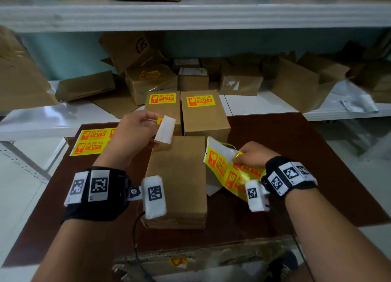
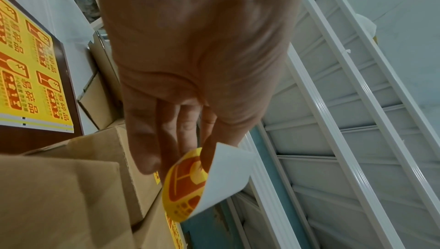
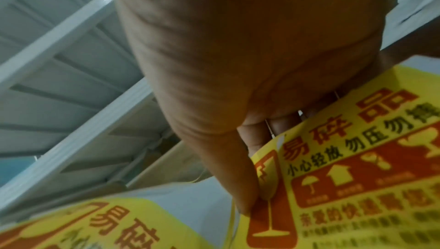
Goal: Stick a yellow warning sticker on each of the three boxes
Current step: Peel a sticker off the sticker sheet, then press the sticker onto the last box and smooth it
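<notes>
Boxes: two at twelve o'clock on the desk (image 1: pixel 296 154) already labelled, the near box (image 1: pixel 179 176) bare. Right hand (image 1: pixel 251 154) pinches the sheet (image 1: pixel 222 165) at three o'clock, steadying it; left hand (image 1: pixel 135 131) pinches a peeled sticker (image 1: pixel 166 129) above the box, apparently to apply.

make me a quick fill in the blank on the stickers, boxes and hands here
1. The peeled sticker is pinched by the ____ hand.
2. The right hand grips the sticker sheet, lying to the ____ of the near box.
3. Of the three boxes on the brown table, ____ already carry a yellow sticker.
4. The near box's top is ____ of stickers.

Missing words: left; right; two; bare
</notes>
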`<action>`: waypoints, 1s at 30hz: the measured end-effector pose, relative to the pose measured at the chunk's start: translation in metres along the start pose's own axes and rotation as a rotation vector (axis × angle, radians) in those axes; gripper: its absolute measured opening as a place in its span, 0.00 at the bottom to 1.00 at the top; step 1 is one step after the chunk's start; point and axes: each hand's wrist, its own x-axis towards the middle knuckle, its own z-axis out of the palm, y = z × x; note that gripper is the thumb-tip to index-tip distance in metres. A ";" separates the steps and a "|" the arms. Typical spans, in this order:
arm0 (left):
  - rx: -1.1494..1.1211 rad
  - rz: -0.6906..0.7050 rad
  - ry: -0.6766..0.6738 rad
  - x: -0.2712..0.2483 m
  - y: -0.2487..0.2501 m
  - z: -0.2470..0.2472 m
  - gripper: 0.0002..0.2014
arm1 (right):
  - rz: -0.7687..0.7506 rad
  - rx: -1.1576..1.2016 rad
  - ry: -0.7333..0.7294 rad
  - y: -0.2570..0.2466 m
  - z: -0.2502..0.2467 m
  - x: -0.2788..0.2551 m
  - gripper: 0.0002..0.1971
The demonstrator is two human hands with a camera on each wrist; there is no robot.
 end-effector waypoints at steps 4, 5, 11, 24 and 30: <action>0.019 -0.001 -0.041 -0.003 0.003 0.005 0.08 | 0.048 -0.147 -0.004 0.006 0.005 0.005 0.13; 0.021 -0.001 -0.051 -0.004 0.004 0.005 0.08 | 0.048 -0.170 -0.001 0.006 0.005 0.007 0.13; 0.024 -0.012 -0.100 -0.006 0.006 0.003 0.08 | 0.009 -0.271 0.094 -0.007 -0.004 0.000 0.16; 0.065 -0.018 -0.144 -0.008 0.009 0.001 0.17 | -0.383 0.498 0.112 -0.086 -0.008 -0.059 0.10; 0.109 0.116 -0.140 -0.012 0.011 0.009 0.18 | -0.419 0.686 -0.030 -0.120 0.022 -0.065 0.22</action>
